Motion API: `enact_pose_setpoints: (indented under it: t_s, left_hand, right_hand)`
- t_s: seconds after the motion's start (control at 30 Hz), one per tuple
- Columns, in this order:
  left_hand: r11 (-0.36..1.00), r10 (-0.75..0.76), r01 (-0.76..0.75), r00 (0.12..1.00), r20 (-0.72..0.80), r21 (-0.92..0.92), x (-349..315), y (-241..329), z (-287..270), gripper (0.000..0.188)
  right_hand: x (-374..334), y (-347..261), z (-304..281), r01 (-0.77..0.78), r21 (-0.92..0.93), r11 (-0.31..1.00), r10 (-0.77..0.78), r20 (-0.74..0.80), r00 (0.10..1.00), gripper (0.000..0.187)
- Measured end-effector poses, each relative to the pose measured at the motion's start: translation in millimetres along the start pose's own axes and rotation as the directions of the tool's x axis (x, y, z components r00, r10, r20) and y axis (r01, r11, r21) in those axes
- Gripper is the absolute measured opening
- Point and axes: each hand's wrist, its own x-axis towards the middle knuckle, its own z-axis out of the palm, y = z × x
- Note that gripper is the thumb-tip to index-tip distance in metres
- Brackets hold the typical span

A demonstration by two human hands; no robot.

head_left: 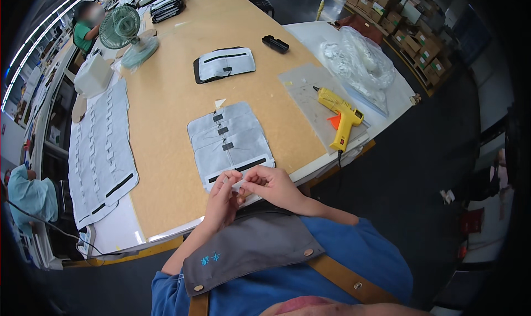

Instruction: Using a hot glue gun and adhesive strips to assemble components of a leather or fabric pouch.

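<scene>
At the near edge of the table, my left hand [222, 201] and my right hand [275, 186] meet, thumbs and fingertips pinched together. Between them is a small whitish piece [240, 184], mostly covered by the fingers; its kind I cannot make out. Just beyond the hands lies a light grey fabric panel [249, 129], flat. Several small dark patches run down its middle, and a black strip crosses its near end, partly behind my fingers. A small white scrap [220, 103] rests at the panel's far edge.
A yellow hot glue gun [344, 121] lies on a clear sheet [298, 84] at right. Farther off are a smaller grey panel [232, 67] and a black case [275, 44]. A long grey panel [102, 150] and a green fan [120, 28] stand left. Plastic bags [359, 56] lie right; two people are at left.
</scene>
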Motion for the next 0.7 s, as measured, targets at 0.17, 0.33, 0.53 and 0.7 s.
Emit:
enact_pose_setpoints:
  t_s: [0.17,0.33,0.53,0.7]
  left_hand:
    - [0.999,0.029,-0.030,0.998,0.049,0.016,-1,-5,9,0.017]
    - [0.984,0.043,-0.046,0.999,0.018,0.172,1,-11,-2,0.015]
    - [0.990,0.029,-0.032,0.999,0.027,0.134,-3,-10,0,0.015]
    - [0.996,-0.048,0.050,0.998,-0.030,0.075,-13,-2,7,0.014]
  right_hand:
    - [2,1,-3,-0.099,-0.102,0.990,0.098,-0.021,0.995,0.012]
    - [1,16,-6,-0.056,-0.174,0.983,0.050,-0.038,0.998,0.016]
    - [-3,15,-12,-0.033,-0.112,0.993,0.036,0.018,0.999,0.018]
    - [-18,5,-71,-0.101,-0.415,0.904,-0.089,-0.415,0.906,0.024]
